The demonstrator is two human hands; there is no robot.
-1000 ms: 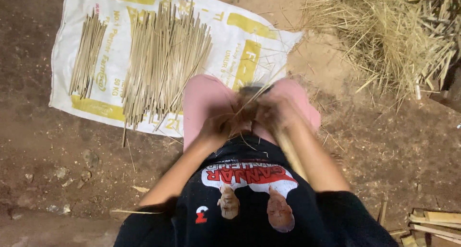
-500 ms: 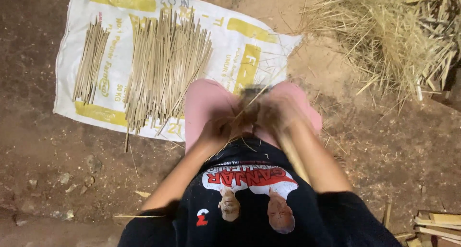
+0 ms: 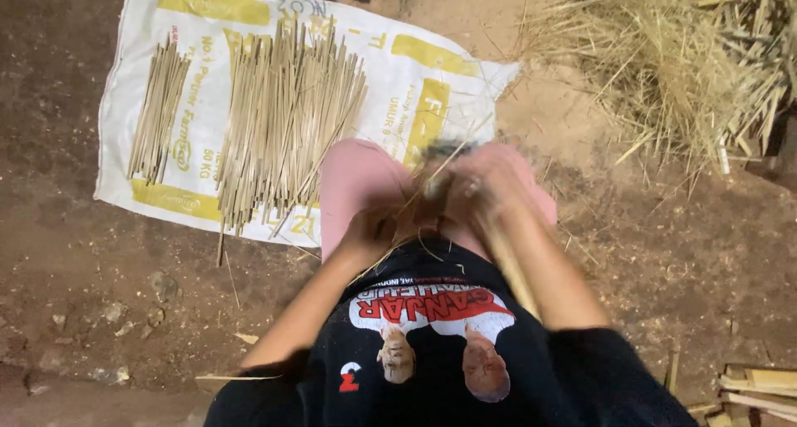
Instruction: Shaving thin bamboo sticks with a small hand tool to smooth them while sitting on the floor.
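My left hand and right hand are both clenched around a thin bamboo strip held over my knees; motion blur hides the exact grip and whatever dark tool sits at the top of my right hand. Risk, as I judge it: the strip runs back past my right forearm, so a slip could drive splinters into my fingers or snap it. The finished sticks lie on the white sack just ahead; a jerk of my knees could scatter them onto the dirt floor.
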